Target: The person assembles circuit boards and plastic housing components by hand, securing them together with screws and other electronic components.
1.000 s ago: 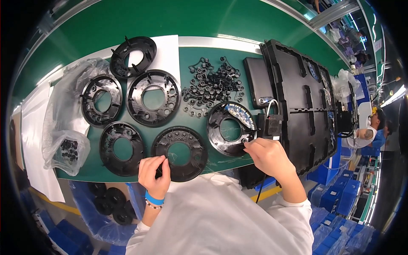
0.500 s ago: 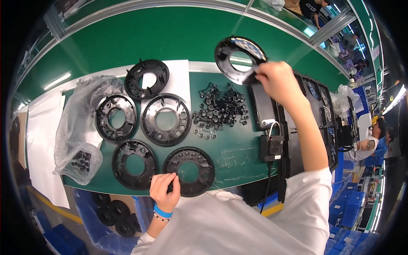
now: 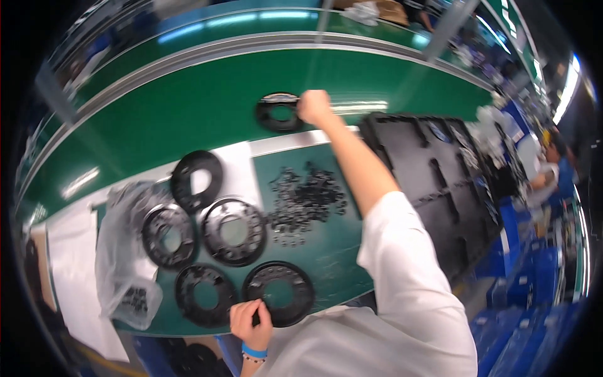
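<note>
While the right hand (image 3: pixel 314 105) was stretched out to about 12 o'clock over the green conveyor belt (image 3: pixel 188 107), a black ring-shaped disc (image 3: pixel 278 113) was being held at its right rim, the fingers closed around that edge. The disc sat on or just above the belt; contact couldn't be told for sure, since the frame was pretty blurred up there.

Down at 6 o'clock, the left hand (image 3: pixel 251 320) was curled up tight, fingertips pinched on something small at the lower-left rim of the nearest black disc (image 3: pixel 279 293) on the green mat (image 3: pixel 333 239). What exactly was pinched couldn't be made out.

Four more discs were laid out around 9 to 7 o'clock, next to a crumpled clear plastic bag (image 3: pixel 122 251), and a heap of small black parts (image 3: pixel 306 202) was spread in the middle. A big black moulded tray (image 3: pixel 433 182) was parked at 3 o'clock.

For a clean put-down, the disc would best be laid flat, well inside the belt's edge, and the fingers let go only once it was fully resting, so it wouldn't get flipped or dragged. The reach looked long, so the sleeve would need to be kept off the heap of small parts, or bits would probably get scattered.
</note>
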Demonstrator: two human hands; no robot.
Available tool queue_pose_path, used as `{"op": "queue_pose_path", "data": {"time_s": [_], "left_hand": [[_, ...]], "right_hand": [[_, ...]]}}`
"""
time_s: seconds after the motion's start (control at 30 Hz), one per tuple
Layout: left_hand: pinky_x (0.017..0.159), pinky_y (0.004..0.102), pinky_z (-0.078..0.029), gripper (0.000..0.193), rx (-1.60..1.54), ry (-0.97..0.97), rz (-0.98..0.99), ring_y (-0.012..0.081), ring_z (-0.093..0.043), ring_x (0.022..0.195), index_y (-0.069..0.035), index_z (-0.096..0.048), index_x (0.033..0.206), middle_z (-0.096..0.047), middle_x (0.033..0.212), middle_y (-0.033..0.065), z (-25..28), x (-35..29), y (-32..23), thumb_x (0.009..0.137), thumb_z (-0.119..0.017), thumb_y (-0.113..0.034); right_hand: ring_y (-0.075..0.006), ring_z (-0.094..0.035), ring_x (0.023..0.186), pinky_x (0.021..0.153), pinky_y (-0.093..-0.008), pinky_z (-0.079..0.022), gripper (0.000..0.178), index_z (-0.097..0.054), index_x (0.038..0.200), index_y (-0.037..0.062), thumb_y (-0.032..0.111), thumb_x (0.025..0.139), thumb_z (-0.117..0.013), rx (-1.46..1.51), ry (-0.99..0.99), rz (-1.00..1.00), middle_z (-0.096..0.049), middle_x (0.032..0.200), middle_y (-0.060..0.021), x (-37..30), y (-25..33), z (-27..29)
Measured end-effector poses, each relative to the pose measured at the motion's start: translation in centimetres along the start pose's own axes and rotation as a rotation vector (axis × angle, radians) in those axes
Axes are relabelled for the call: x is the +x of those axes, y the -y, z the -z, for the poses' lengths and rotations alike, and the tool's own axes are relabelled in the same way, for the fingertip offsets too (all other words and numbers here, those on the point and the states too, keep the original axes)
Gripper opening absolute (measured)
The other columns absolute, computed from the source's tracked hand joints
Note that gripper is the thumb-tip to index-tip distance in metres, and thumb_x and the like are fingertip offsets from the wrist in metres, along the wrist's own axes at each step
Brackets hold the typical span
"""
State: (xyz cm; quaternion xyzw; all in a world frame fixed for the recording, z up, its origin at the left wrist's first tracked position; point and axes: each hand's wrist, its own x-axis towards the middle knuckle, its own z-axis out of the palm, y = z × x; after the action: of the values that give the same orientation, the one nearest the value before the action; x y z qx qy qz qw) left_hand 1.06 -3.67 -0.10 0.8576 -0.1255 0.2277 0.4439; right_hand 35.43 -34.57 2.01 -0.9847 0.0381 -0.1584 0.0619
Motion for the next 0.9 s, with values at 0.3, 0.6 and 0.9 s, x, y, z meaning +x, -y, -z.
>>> {"op": "queue_pose_path", "data": {"time_s": [0.3,0.6,0.9], "left_hand": [[0.061,0.0314,-0.045,0.019,-0.121,0.146,0.056,0.0251,-0.056,0.068,0.000,-0.058,0.078,-0.061,0.076,0.0100,-0.5,-1.9,-1.0,0.061,-0.062,0.008],[0.060,0.0299,-0.047,0.019,-0.243,0.236,-0.147,0.0246,-0.058,0.065,0.000,-0.058,0.074,-0.062,0.072,0.0098,-2.3,-2.2,-2.9,0.058,-0.062,0.011],[0.058,0.0286,-0.048,0.021,-0.115,0.158,-0.125,0.0242,-0.060,0.065,0.001,-0.059,0.076,-0.063,0.074,0.0111,-3.4,-1.5,-3.1,0.059,-0.065,0.010]], "right_hand": [[-0.0266,-0.062,0.072,0.069,-0.0359,-0.049,0.020,-0.063,0.088,0.0095,0.016,0.069,-0.062,-0.025,-0.202,0.005,-0.064,0.076,-0.0079,-5.7,-8.7,11.1],[-0.0310,-0.054,0.097,0.084,-0.0370,-0.043,0.033,-0.060,0.098,0.0087,0.013,0.066,-0.057,-0.156,-0.038,-0.699,-0.057,0.103,-0.0184,-16.2,-28.4,13.2],[-0.0341,-0.053,0.097,0.081,-0.0406,-0.043,0.034,-0.054,0.107,0.0064,0.026,0.078,-0.055,-0.372,0.045,-0.463,-0.056,0.103,-0.0194,-13.9,-34.5,10.4]]}}
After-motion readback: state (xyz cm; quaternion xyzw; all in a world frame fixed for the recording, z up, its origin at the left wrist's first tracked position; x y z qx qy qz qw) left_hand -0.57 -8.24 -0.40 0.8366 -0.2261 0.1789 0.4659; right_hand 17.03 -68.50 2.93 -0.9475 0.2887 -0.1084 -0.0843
